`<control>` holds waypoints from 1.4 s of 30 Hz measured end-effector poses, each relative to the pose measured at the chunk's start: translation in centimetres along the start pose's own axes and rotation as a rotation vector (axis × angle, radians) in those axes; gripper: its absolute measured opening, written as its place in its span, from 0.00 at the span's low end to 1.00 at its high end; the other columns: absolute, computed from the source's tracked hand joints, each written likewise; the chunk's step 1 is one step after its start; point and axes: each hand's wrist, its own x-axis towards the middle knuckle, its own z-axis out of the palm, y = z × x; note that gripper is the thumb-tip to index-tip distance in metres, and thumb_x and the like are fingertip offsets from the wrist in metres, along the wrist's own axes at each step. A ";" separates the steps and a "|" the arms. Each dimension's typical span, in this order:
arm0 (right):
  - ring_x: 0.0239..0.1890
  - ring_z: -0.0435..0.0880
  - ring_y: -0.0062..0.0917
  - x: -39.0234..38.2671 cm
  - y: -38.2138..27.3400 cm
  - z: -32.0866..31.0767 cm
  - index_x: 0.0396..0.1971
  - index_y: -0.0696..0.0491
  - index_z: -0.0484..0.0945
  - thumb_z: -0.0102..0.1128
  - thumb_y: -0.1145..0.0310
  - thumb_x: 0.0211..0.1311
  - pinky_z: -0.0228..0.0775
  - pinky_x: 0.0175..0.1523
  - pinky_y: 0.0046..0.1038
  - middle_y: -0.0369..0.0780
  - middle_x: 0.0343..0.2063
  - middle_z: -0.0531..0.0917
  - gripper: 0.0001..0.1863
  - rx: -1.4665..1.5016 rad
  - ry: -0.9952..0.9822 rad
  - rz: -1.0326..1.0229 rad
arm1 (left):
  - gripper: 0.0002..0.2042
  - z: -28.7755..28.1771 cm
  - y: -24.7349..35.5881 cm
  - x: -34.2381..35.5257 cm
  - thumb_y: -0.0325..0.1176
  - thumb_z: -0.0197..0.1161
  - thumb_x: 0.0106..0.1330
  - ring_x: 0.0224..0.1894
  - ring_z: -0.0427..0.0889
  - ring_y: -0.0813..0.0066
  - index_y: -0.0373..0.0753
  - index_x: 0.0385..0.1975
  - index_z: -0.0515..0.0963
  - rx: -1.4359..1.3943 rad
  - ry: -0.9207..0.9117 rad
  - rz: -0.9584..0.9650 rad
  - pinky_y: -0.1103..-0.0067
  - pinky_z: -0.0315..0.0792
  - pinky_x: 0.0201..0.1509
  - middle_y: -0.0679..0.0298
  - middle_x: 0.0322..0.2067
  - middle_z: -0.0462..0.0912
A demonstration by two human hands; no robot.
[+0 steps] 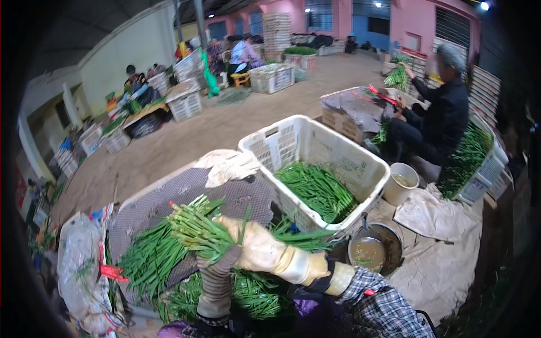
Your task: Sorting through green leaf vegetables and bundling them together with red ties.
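My right hand (236, 236), in a pale glove, grips a bunch of green leafy stalks (194, 225), cut pale ends raised. My left hand (217, 259), in a striped grey glove, is closed round the same bunch from below, its fingers partly hidden. Long green leaves (149, 253) lie on a grey textured mat (138, 217) beside the bunch, and more greens (253, 296) lie beneath my arms. A red strip (112, 273) is at the mat's left edge.
Ahead are a white crate (369, 169) of greens, a pail (401, 183) and a muddy-water basin (369, 253). A clear plastic bag (79, 265) is left. A co-worker (439, 107) sits at right holding greens; other workers (248, 53) and crates (183, 104) are behind.
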 end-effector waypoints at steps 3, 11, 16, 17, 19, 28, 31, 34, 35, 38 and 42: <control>0.34 0.81 0.41 -1.6 -2.8 0.0 0.57 0.72 0.62 0.70 0.52 0.45 0.74 0.37 0.36 0.53 0.33 0.79 0.48 -0.381 -0.021 -0.046 | 0.20 -1.3 6.9 1.1 0.27 0.67 0.57 0.43 0.80 0.69 0.31 0.50 0.75 -0.858 0.224 -0.427 0.73 0.75 0.53 0.59 0.42 0.81; 0.57 0.74 0.48 -1.8 -7.1 -6.9 0.64 0.67 0.55 0.70 0.41 0.46 0.66 0.61 0.38 0.60 0.53 0.73 0.56 -0.287 0.214 0.153 | 0.45 -3.7 2.2 0.1 0.31 0.78 0.43 0.55 0.74 0.65 0.30 0.64 0.59 -0.958 0.057 -0.745 0.72 0.70 0.60 0.53 0.54 0.74; 0.61 0.71 0.46 -0.4 -5.9 0.6 0.70 0.59 0.40 0.75 0.52 0.44 0.61 0.66 0.38 0.58 0.57 0.71 0.62 0.086 0.289 0.285 | 0.46 -1.2 4.6 0.8 0.31 0.78 0.43 0.56 0.73 0.64 0.30 0.64 0.58 -0.762 -0.373 -0.407 0.70 0.69 0.62 0.53 0.55 0.73; 0.56 0.75 0.46 -0.9 -6.4 0.4 0.69 0.57 0.43 0.73 0.58 0.44 0.65 0.62 0.38 0.57 0.53 0.74 0.57 0.226 0.299 0.329 | 0.46 -1.0 5.4 0.8 0.31 0.78 0.43 0.56 0.73 0.64 0.30 0.64 0.58 -0.724 -0.445 -0.336 0.69 0.68 0.62 0.53 0.55 0.72; 0.44 0.83 0.41 -2.4 -5.7 1.2 0.64 0.53 0.56 0.67 0.68 0.46 0.73 0.52 0.35 0.50 0.42 0.81 0.43 0.364 0.371 0.376 | 0.47 -0.6 7.3 0.8 0.32 0.78 0.43 0.57 0.72 0.63 0.29 0.64 0.58 -0.675 -0.571 -0.219 0.69 0.68 0.62 0.53 0.56 0.72; 0.38 0.81 0.24 -3.1 -5.5 -1.8 0.47 0.57 0.72 0.64 0.76 0.45 0.74 0.46 0.25 0.41 0.35 0.82 0.24 0.240 0.465 0.404 | 0.38 -6.7 3.4 -6.3 0.43 0.72 0.54 0.56 0.73 0.64 0.30 0.59 0.62 -0.633 -0.448 -0.436 0.68 0.66 0.61 0.53 0.54 0.74; 0.36 0.82 0.35 -1.3 -7.2 -0.5 0.44 0.53 0.75 0.66 0.76 0.41 0.74 0.45 0.31 0.41 0.34 0.82 0.24 -0.076 0.485 0.003 | 0.32 -7.5 2.8 -9.2 0.49 0.63 0.63 0.55 0.74 0.62 0.29 0.57 0.64 -1.242 -0.734 -0.775 0.68 0.67 0.60 0.53 0.53 0.75; 0.33 0.80 0.29 -0.8 -9.6 1.8 0.39 0.52 0.78 0.65 0.75 0.46 0.72 0.43 0.31 0.37 0.29 0.79 0.16 -0.127 0.401 -0.182 | 0.30 -5.3 4.6 -11.0 0.48 0.63 0.64 0.54 0.75 0.63 0.30 0.56 0.66 -1.264 -0.631 -0.893 0.69 0.68 0.59 0.54 0.52 0.76; 0.32 0.79 0.28 -1.5 -10.3 1.7 0.37 0.53 0.77 0.63 0.74 0.51 0.71 0.39 0.30 0.37 0.28 0.79 0.11 -0.112 0.312 -0.220 | 0.29 -4.8 4.8 -11.0 0.47 0.62 0.64 0.53 0.75 0.64 0.30 0.56 0.66 -1.254 -0.613 -0.896 0.70 0.69 0.58 0.55 0.51 0.76; 0.40 0.80 0.29 -4.0 -11.3 4.4 0.39 0.53 0.82 0.66 0.73 0.49 0.70 0.59 0.31 0.37 0.29 0.80 0.14 -0.100 0.384 -0.369 | 0.27 -5.0 4.4 -9.4 0.46 0.62 0.65 0.52 0.76 0.65 0.31 0.54 0.68 -1.200 -0.576 -0.858 0.71 0.70 0.57 0.56 0.50 0.77; 0.55 0.77 0.30 -4.0 -12.1 3.8 0.44 0.50 0.81 0.74 0.67 0.45 0.57 0.69 0.39 0.36 0.43 0.81 0.22 -0.175 0.230 -0.228 | 0.24 -6.0 1.7 -6.9 0.44 0.61 0.66 0.50 0.77 0.66 0.31 0.53 0.70 -1.154 -0.522 -0.793 0.72 0.71 0.56 0.57 0.48 0.78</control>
